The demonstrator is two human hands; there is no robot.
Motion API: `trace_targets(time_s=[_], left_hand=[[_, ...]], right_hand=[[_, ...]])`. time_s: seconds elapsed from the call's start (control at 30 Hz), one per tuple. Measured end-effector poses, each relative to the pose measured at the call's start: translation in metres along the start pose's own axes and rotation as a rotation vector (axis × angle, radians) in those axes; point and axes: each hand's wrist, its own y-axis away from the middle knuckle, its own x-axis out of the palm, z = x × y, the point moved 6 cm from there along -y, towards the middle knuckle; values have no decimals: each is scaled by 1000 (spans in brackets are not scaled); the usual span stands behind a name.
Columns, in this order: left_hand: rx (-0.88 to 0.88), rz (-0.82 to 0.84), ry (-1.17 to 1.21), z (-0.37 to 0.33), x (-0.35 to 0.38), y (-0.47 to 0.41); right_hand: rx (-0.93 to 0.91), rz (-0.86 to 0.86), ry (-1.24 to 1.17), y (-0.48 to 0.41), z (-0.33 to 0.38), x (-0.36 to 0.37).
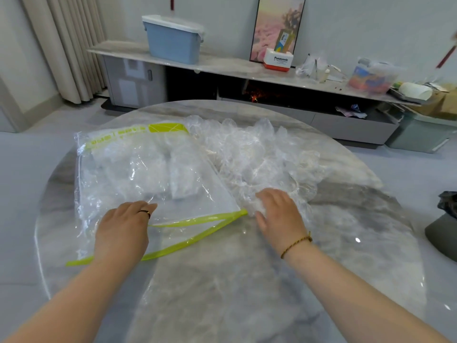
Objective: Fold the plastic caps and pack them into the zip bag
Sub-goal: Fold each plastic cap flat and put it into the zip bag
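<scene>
Right hand, fingers curled, grips a bunched cap at the near edge of the loose pile, beside the open mouth of the zip bag on the bench; left hand lies flat, fingers straight, pinning the bag (best: lift upper lip, slide wad in flat).

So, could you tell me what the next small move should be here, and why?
Probably slide the bunched cap under the right hand leftward into the zip bag. Its green-edged mouth gapes beside that hand, the left hand lies at the opening, and folded caps already sit inside.
</scene>
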Motion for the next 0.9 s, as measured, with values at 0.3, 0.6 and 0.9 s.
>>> trace_targets(time_s=[0.3, 0.6, 0.9], left_hand=[[10, 164, -11, -12, 11, -2], [170, 389, 41, -43, 11, 9], [380, 74, 356, -128, -35, 44]], right_hand=[[249, 277, 187, -25, -46, 24], [277, -537, -239, 5, -38, -73], [-96, -192, -155, 112, 25, -70]])
